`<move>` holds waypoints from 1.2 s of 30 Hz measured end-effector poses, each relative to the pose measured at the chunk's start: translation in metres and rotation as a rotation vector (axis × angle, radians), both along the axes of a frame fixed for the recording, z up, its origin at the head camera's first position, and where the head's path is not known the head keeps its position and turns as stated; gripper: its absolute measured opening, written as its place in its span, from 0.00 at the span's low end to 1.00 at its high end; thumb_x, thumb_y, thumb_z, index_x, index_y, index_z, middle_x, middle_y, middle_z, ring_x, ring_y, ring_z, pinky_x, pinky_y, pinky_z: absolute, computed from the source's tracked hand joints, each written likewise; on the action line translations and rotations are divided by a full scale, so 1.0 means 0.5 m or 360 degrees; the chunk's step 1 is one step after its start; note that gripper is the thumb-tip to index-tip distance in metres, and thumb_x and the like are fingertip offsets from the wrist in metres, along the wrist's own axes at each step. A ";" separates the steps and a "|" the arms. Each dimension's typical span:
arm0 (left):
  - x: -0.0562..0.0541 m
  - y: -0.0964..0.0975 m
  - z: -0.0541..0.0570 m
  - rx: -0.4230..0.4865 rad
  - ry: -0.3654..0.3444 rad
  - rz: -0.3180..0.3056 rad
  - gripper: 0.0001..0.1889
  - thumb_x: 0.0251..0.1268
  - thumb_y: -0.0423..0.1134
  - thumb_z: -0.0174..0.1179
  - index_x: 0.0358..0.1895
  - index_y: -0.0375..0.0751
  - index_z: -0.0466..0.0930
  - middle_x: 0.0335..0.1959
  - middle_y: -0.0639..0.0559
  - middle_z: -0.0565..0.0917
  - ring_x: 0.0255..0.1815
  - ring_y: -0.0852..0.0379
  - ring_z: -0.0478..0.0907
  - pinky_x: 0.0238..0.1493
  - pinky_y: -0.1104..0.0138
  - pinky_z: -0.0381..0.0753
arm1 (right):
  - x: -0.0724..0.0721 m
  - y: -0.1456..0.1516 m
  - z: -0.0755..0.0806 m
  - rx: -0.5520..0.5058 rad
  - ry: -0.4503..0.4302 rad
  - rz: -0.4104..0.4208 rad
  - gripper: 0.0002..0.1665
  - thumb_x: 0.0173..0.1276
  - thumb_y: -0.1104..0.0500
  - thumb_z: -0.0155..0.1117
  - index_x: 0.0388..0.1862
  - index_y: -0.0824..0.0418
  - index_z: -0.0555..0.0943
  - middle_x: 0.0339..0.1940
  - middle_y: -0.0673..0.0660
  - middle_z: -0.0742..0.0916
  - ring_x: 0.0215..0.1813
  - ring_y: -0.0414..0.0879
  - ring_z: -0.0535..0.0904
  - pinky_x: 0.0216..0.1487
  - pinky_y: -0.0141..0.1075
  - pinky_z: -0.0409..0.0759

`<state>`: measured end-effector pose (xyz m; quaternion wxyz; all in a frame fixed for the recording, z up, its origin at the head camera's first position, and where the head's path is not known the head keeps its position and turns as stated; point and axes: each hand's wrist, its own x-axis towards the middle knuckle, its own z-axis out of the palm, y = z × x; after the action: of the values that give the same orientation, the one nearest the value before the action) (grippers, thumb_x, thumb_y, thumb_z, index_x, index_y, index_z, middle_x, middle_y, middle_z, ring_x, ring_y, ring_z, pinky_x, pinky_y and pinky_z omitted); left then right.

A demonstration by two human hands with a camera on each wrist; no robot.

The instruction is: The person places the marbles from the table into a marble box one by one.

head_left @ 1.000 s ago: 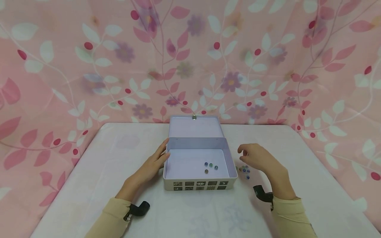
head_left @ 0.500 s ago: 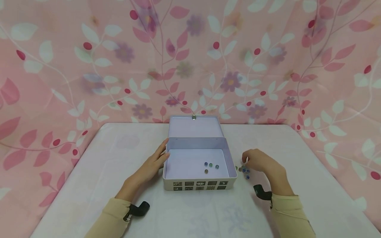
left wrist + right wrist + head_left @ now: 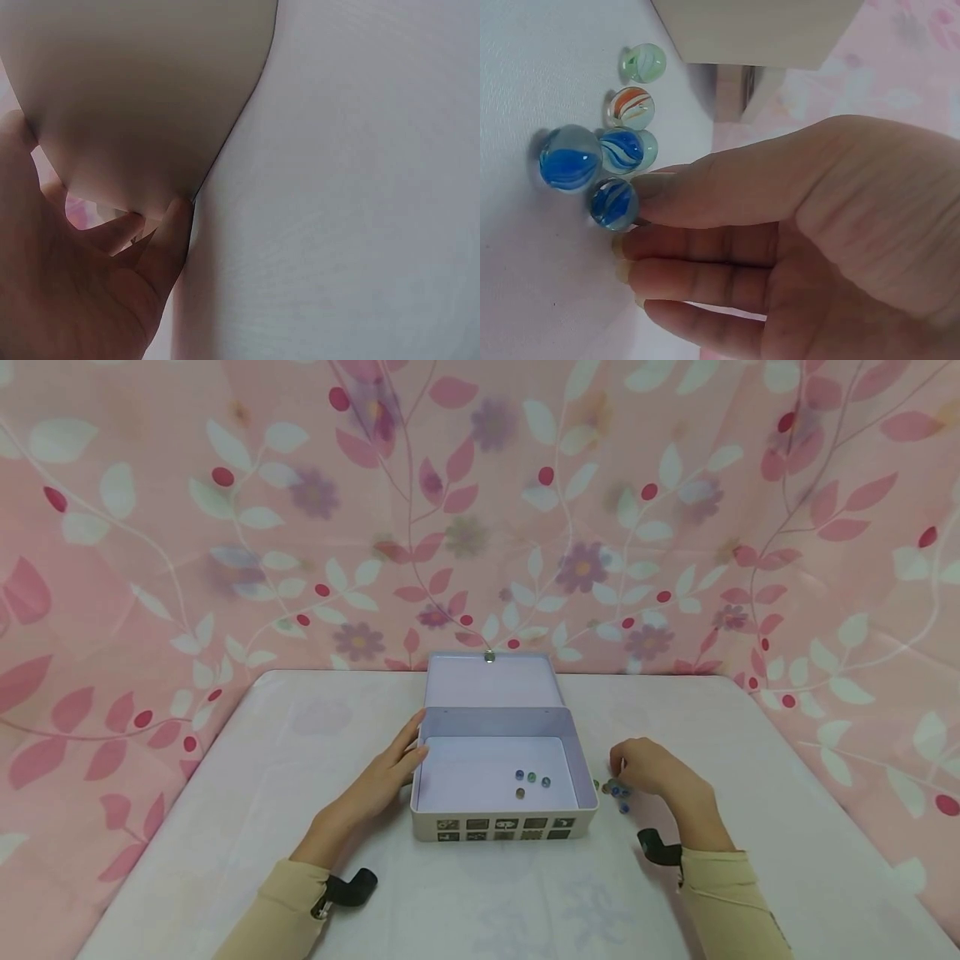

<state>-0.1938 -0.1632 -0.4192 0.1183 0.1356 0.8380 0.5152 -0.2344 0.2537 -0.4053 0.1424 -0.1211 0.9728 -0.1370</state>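
A metal box (image 3: 506, 827) with a pale lilac inside stands with its lid (image 3: 491, 681) thrown back. Several glass marbles (image 3: 531, 777) lie on its floor, toward the right. My left hand (image 3: 381, 781) rests against the left wall, thumb at the rim. In the left wrist view its fingers (image 3: 171, 240) press on the box's plain side. Beside the right wall, my right hand (image 3: 660, 768) reaches down to a cluster of marbles on the tabletop. Thumb and index pinch at a blue-swirled marble (image 3: 615, 204); the index fingertip is partly hidden.
Close around that marble lie a larger blue marble (image 3: 570, 159), an orange-swirled marble (image 3: 631, 107) and a greenish marble (image 3: 643, 62). A white cloth covers the table (image 3: 315, 718). Behind it hangs a pink floral curtain (image 3: 480, 510).
My right hand has come down and slightly right from above the table onto the marble cluster, and its fingers have drawn together there. The left hand and box have not moved.
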 end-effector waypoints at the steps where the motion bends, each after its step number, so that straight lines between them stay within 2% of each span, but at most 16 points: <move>1: -0.001 0.000 -0.001 0.0000 0.0000 0.0000 0.36 0.79 0.58 0.43 0.81 0.64 0.37 0.82 0.41 0.47 0.81 0.38 0.51 0.71 0.45 0.69 | -0.001 0.000 -0.001 -0.0002 0.0010 0.0007 0.07 0.56 0.70 0.61 0.31 0.60 0.83 0.30 0.55 0.82 0.32 0.47 0.74 0.31 0.37 0.72; 4: -0.008 -0.002 -0.012 0.0006 0.0000 -0.0006 0.36 0.79 0.57 0.43 0.81 0.64 0.36 0.82 0.41 0.46 0.81 0.38 0.51 0.71 0.45 0.70 | -0.003 0.000 -0.006 0.0006 0.0041 0.0012 0.07 0.56 0.70 0.60 0.29 0.60 0.82 0.29 0.54 0.82 0.31 0.47 0.74 0.30 0.36 0.72; 7: -0.020 -0.004 -0.036 0.0023 0.0004 0.0004 0.34 0.80 0.55 0.43 0.81 0.67 0.36 0.82 0.41 0.45 0.81 0.37 0.50 0.71 0.44 0.70 | -0.004 -0.001 -0.008 0.0015 0.0094 0.0021 0.08 0.57 0.70 0.58 0.30 0.60 0.82 0.28 0.55 0.81 0.30 0.47 0.73 0.29 0.36 0.72; 11: -0.034 -0.008 -0.065 0.0026 0.0033 0.0030 0.33 0.79 0.57 0.43 0.79 0.74 0.36 0.83 0.44 0.46 0.81 0.39 0.50 0.71 0.43 0.69 | -0.006 -0.003 -0.002 0.0007 0.0184 0.0044 0.09 0.56 0.70 0.57 0.33 0.61 0.82 0.29 0.55 0.81 0.31 0.47 0.74 0.30 0.36 0.73; 14: -0.038 -0.009 -0.076 0.0030 0.0058 0.0043 0.33 0.78 0.59 0.43 0.78 0.77 0.38 0.83 0.45 0.48 0.81 0.39 0.52 0.70 0.44 0.70 | -0.006 -0.007 0.007 -0.0035 0.0275 0.0068 0.11 0.56 0.70 0.57 0.35 0.62 0.83 0.28 0.55 0.81 0.31 0.48 0.74 0.31 0.37 0.73; 22: -0.039 -0.008 -0.080 0.0036 0.0070 0.0058 0.32 0.78 0.58 0.44 0.78 0.78 0.38 0.82 0.48 0.49 0.81 0.41 0.54 0.70 0.45 0.71 | 0.011 -0.036 0.046 -0.0206 0.0571 0.0173 0.09 0.60 0.70 0.59 0.35 0.60 0.83 0.25 0.51 0.79 0.30 0.44 0.73 0.32 0.36 0.72; 29: -0.039 -0.008 -0.076 0.0030 0.0077 0.0039 0.32 0.79 0.57 0.43 0.78 0.78 0.38 0.82 0.46 0.48 0.81 0.40 0.53 0.70 0.44 0.70 | 0.035 -0.083 0.070 -0.0383 0.0613 0.0208 0.09 0.63 0.69 0.61 0.38 0.58 0.84 0.29 0.50 0.82 0.35 0.44 0.74 0.37 0.36 0.75; 36: -0.038 -0.007 -0.077 0.0033 0.0065 0.0052 0.32 0.79 0.57 0.43 0.78 0.77 0.39 0.82 0.46 0.49 0.81 0.41 0.54 0.70 0.44 0.71 | 0.042 -0.115 0.063 -0.0455 0.0722 0.0254 0.07 0.64 0.68 0.66 0.38 0.58 0.83 0.33 0.50 0.83 0.38 0.44 0.76 0.41 0.37 0.80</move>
<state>-0.2129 -0.1665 -0.4577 0.0914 0.1337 0.8369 0.5228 -0.2132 0.1962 -0.3736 -0.0872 -0.2438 0.9380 -0.2304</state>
